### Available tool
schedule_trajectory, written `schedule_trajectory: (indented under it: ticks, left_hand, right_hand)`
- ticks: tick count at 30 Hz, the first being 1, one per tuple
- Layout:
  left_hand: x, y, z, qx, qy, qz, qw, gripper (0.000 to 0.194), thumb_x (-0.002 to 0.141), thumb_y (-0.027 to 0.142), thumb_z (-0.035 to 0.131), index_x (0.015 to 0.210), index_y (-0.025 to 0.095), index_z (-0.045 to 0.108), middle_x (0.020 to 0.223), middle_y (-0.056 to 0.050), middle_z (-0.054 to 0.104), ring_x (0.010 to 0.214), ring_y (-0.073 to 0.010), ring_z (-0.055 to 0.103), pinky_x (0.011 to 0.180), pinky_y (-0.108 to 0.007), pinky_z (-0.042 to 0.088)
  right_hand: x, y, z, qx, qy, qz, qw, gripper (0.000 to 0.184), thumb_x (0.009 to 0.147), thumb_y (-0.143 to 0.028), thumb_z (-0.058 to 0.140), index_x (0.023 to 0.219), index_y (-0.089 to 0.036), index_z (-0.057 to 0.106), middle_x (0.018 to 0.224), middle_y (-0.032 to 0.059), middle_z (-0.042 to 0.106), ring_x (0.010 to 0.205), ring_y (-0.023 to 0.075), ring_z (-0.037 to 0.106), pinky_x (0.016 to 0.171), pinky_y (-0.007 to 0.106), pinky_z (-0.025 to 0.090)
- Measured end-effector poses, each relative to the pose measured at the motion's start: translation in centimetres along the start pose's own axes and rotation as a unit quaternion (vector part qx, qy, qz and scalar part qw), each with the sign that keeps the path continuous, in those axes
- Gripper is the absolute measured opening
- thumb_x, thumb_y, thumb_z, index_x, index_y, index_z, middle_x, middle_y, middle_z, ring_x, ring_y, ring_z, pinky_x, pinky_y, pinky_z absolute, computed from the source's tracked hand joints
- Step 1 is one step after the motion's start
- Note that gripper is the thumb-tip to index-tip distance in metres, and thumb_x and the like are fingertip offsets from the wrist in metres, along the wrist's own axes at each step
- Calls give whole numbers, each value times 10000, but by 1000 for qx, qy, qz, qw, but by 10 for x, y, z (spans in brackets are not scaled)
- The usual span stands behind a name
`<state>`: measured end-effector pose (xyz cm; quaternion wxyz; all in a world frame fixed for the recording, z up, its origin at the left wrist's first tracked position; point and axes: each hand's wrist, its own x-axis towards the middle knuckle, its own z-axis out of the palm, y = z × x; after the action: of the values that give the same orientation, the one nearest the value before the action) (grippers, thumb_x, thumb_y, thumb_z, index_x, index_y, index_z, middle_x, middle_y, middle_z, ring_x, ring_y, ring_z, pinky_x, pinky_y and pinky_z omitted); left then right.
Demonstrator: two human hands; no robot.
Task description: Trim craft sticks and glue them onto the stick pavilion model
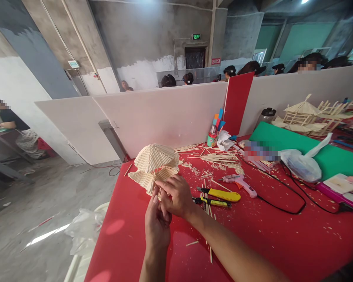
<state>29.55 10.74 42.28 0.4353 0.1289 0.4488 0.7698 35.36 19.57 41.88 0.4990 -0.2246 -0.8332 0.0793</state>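
A small two-tiered pavilion model (155, 158) made of thin pale wooden sticks stands near the left edge of the red table. My left hand (158, 223) is in front of its lower roof, fingers curled and thumb pointing up. From the right, my right hand (176, 196) meets it, its index finger reaching to the model's front edge. Both sets of fingertips come together at the lower tier. Whatever they pinch is hidden or too small to name. Just right of my right hand lie a yellow utility knife (223, 194) and yellow-and-black pliers (213, 202).
A pink glue gun (239, 184) with a black cord lies on the red table (253, 243). Loose sticks (220, 158) and scraps are scattered behind it. A plastic bag (301, 164), green board (326, 156) and another stick model (306, 113) occupy the right. White partitions (164, 117) stand behind.
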Motion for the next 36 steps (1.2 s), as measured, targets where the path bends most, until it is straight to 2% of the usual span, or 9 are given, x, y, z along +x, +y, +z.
schedule_trajectory:
  ticks: [12, 24, 36]
  left_hand:
    - [-1, 2, 2, 5, 6, -1, 1000, 666, 789, 464, 700, 1365, 150, 588, 428, 77, 389, 423, -81, 308, 444, -204, 246]
    - [-3, 6, 4, 1, 11, -12, 1000, 603, 785, 457, 693, 1300, 149, 640, 395, 67, 395, 417, -91, 308, 446, -210, 262]
    - [-3, 9, 3, -23, 13, -28, 999, 516, 764, 464, 717, 1189, 172, 702, 384, 63, 401, 401, -90, 317, 438, -212, 279]
  right_hand:
    - [1, 0, -2, -75, -14, -29, 997, 335, 799, -188, 531, 1090, -204, 695, 752, 32, 634, 769, 203, 513, 731, 349, 387]
    - [2, -1, -3, -25, -27, 8, 999, 309, 838, -196, 527, 1094, -199, 700, 780, 31, 662, 779, 196, 534, 755, 334, 403]
    - [3, -1, -4, -12, -27, 7, 1000, 320, 826, -191, 525, 1092, -186, 703, 779, 33, 671, 777, 198, 541, 776, 339, 416]
